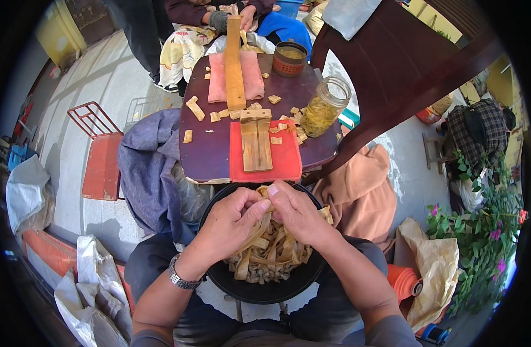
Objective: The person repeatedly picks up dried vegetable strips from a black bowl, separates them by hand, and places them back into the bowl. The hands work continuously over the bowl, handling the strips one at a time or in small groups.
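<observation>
My left hand [235,219] and my right hand [298,211] meet above a black basin [265,296], thumbs and fingertips pinching a tan fibrous strip [264,192] between them. Part of that strip is hidden by the fingers. Beneath them the basin holds a heap of similar flat strips and short pieces [265,260]. Just beyond the basin's rim, a small wooden block with a lengthwise groove [256,145] lies on a red cloth [289,162] at the table's near edge. Short tan pieces [276,140] are scattered beside the block.
The dark table [204,152] also bears a longer wooden board [235,78] on a pink cloth [215,82], a glass jar of yellowish strips [321,112] and a round tin [289,60]. Across it, a co-worker's hands [248,18] hold material. A dark chair [391,73] stands right.
</observation>
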The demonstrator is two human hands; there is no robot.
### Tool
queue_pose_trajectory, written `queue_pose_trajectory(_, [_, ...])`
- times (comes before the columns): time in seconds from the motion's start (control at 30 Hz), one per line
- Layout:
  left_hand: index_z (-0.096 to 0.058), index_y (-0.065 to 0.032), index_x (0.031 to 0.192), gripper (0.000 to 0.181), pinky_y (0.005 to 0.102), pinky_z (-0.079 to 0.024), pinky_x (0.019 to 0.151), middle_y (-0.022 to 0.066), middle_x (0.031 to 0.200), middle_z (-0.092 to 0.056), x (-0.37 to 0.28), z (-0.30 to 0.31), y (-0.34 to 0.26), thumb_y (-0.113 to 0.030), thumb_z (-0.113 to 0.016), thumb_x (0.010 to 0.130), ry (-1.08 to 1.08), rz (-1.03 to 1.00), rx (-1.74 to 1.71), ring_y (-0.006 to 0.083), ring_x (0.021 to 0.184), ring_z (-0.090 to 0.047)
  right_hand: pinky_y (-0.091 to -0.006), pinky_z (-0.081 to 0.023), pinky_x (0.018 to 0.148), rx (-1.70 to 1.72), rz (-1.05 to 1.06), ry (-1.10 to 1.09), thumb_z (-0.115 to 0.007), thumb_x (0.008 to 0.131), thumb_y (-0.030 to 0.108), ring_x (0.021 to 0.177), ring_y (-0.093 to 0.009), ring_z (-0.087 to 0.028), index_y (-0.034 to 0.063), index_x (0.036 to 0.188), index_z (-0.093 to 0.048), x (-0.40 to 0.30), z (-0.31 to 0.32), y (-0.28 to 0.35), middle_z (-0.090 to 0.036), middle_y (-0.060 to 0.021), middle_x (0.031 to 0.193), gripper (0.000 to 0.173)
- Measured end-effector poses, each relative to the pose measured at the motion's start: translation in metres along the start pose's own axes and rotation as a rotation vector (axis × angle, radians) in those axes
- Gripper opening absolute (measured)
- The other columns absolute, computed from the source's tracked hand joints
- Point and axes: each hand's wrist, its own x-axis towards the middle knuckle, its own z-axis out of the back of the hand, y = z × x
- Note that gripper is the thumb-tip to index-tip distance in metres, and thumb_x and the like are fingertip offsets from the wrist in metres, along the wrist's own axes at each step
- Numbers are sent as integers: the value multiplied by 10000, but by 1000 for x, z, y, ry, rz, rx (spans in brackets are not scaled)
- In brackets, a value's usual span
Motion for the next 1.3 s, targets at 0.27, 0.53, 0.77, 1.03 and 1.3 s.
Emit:
queue_pose_trajectory(0.27, [-595, -60, 951, 197, 254, -381, 544, -31, 671, -481, 3, 23, -4, -224, -603, 1061, -157, 176, -582, 72, 573, -430, -309, -497, 694, 88, -213, -3, -284, 1051, 678, 742, -152, -549, 35, 1047, -579, 6, 21, 18, -574, -70, 904, 707])
queue_pose_trajectory(0.53, [-589, -58, 988, 190, 275, -481, 652, -14, 778, -532, 2, 53, 4, -234, -640, 1039, -93, 134, -452, 106, 671, -542, -267, -452, 653, 53, -164, 176, -708, 1000, 321, 724, -48, -486, 36, 1029, -645, 5, 28, 10, -540, 54, 733, 293])
queue_pose_trajectory(0.77, [-524, -24, 1354, 511, 410, -506, 931, 124, 1035, -679, -3, 24, -7, -201, -734, 923, -85, -489, 831, 320, 1043, -642, -412, -528, 716, -287, 97, 180, -603, 1036, 309, 771, -386, -640, 83, 1131, -631, 4, 3, 0, -673, -168, 865, 246])
queue_pose_trajectory(1.03, [-589, -19, 973, 297, 480, -524, 754, 218, 927, -672, -10, 25, 6, -299, -540, 1057, 463, 25, 618, 460, 850, -642, -532, -495, 677, -356, 104, 433, -568, 1048, 354, 790, -472, -640, 86, 1055, -583, -9, 6, -8, -647, -218, 808, 268])
queue_pose_trajectory(1.3, [-555, 2, 941, 322, 484, -470, 714, 206, 781, -603, -13, 56, 6, -299, -517, 1048, 695, 73, 431, 433, 771, -593, -457, -514, 650, -455, 105, 604, -579, 1052, 347, 772, -401, -651, 103, 1142, -613, -31, 23, 17, -641, -172, 836, 261])
